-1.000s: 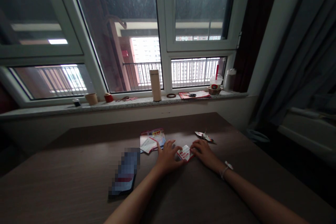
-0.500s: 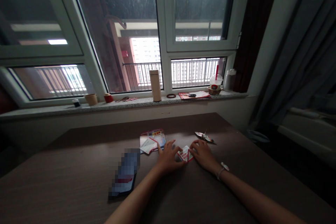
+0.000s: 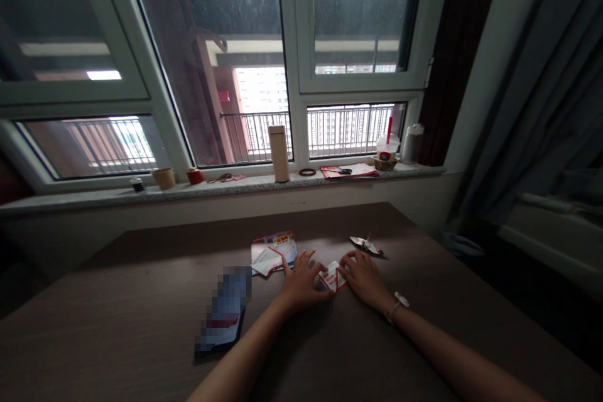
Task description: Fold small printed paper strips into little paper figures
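A small folded paper (image 3: 332,276), white with red print and red edges, lies on the brown table between my hands. My left hand (image 3: 304,282) holds its left side with thumb and index finger, while the other fingers spread over the table. On the paper's right side, the bent fingers of my right hand (image 3: 362,276) press its edge; their tips are partly hidden. A bracelet (image 3: 398,306) circles my right wrist. Just beyond my left hand lie printed paper sheets (image 3: 264,260). A folded paper piece (image 3: 367,245) stands beyond my right hand.
A phone (image 3: 226,314), its screen blurred out, lies left of my left forearm. Along the windowsill (image 3: 301,185) stand a beige thermos (image 3: 279,154), a paper cup (image 3: 164,178), a drink cup with red straw (image 3: 387,146), and scissors (image 3: 345,171) on red-edged papers.
My right hand has shifted very slightly to the left against the paper, its wrist turning a little. My left hand and the other things look the same.
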`<move>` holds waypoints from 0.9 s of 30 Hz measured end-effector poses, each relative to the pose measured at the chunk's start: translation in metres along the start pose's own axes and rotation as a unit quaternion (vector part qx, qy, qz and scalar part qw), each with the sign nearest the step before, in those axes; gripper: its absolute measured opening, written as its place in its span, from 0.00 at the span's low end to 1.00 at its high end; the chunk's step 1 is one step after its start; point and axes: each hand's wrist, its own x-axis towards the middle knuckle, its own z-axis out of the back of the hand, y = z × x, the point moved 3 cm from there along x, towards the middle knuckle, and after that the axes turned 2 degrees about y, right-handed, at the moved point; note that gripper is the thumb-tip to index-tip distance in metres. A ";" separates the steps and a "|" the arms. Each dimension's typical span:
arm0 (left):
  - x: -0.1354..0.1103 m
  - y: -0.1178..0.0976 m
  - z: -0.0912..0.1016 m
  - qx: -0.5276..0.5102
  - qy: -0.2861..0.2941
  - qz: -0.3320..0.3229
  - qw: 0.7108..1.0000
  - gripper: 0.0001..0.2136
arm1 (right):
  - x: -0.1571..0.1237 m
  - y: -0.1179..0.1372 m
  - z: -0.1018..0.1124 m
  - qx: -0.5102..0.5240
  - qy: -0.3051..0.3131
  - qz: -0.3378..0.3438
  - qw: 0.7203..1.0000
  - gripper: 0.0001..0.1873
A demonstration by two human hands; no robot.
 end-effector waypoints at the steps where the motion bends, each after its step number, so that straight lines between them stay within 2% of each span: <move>1: 0.000 0.000 -0.001 0.000 0.000 -0.001 1.000 0.25 | 0.000 0.000 0.000 -0.004 -0.001 0.000 1.000 0.14; 13: 0.001 0.000 -0.002 0.005 0.007 -0.005 1.000 0.24 | 0.000 0.004 0.001 -0.035 -0.009 0.002 0.999 0.13; 20: 0.001 0.003 -0.005 0.009 0.001 -0.010 1.000 0.23 | 0.002 0.003 0.000 -0.026 -0.002 -0.013 1.000 0.12; 27: -0.004 -0.006 -0.004 0.012 -0.016 0.002 1.000 0.23 | 0.005 -0.002 0.000 0.008 0.019 -0.023 1.000 0.12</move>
